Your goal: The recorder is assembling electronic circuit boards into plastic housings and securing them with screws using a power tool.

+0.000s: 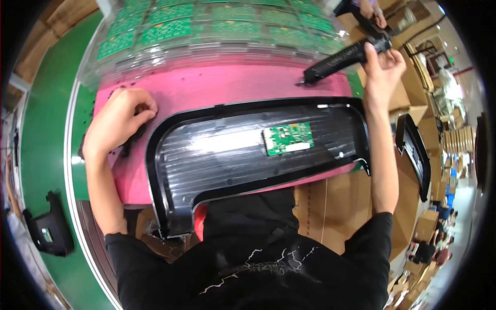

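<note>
Centrally, in the head view: one black plastic housing (pixel 222 170), long and shallow, with a raised rim and a ribbed interior, open side up, lying on a pink work surface (pixel 222 77) and overhanging its near edge. Inside the housing, right of its middle: one green circuit board (pixel 289 138), rectangular, component side up, lying flat, with a pale strip along its near edge.

Right hand (pixel 383 70): closed around the rear end of a black cylindrical power driver (pixel 336 63), thumb laid against its body. Driver tilted, its tip pointing left above the far part of the pink surface, apart from the housing.

Left hand (pixel 121 116): fingers curled inward, thumb near the index finger, over the left part of the pink surface, beside a scatter of small dark pieces (pixel 135 135). Whether it pinches one of them cannot be told.

Beyond the pink surface: stacked clear plastic trays (pixel 222 49) bearing rows of green boards (pixel 165 23). Upper right: another person's hand (pixel 373 13). Right: a second black housing (pixel 416 155), propped near cardboard boxes. Left, low: a further black housing (pixel 50 230), holding a small green board.
</note>
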The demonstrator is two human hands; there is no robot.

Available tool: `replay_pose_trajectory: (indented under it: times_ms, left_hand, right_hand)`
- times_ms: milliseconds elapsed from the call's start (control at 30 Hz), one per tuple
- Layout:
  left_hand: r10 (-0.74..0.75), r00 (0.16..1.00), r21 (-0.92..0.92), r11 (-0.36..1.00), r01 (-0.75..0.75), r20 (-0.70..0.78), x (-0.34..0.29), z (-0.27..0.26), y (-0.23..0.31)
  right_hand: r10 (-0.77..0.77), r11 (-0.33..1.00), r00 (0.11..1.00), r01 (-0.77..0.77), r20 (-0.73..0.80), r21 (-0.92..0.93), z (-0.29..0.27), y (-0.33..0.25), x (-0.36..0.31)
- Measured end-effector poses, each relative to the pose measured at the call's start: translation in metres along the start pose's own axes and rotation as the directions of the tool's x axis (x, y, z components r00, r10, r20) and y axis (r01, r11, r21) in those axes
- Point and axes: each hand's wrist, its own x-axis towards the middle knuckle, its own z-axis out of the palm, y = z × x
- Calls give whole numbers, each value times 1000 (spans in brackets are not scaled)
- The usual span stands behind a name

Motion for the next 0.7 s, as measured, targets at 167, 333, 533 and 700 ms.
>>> replay_pose_trajectory:
  times_ms: [167, 333, 533, 700]
  left_hand:
    - [-41, 999, 6, 999, 41, 23, 0, 2, 13]
    - [-32, 998, 34, 999, 33, -45, -2, 13, 11]
    - [-97, 995, 148, 984, 101, -33, 2, 16, 20]
    - [-130, 991, 158, 979, 131, -18, 5, 11, 18]
  right_hand:
    - [156, 952, 929, -231, 335, 199, 30, -16, -8]
    - [277, 874, 880, -398, 385, 279, 45, -22, -10]
    - [196, 840, 770, -451, 607, 302, 44, -18, -10]
    - [227, 724, 817, -506, 530, 470, 48, -17, -18]
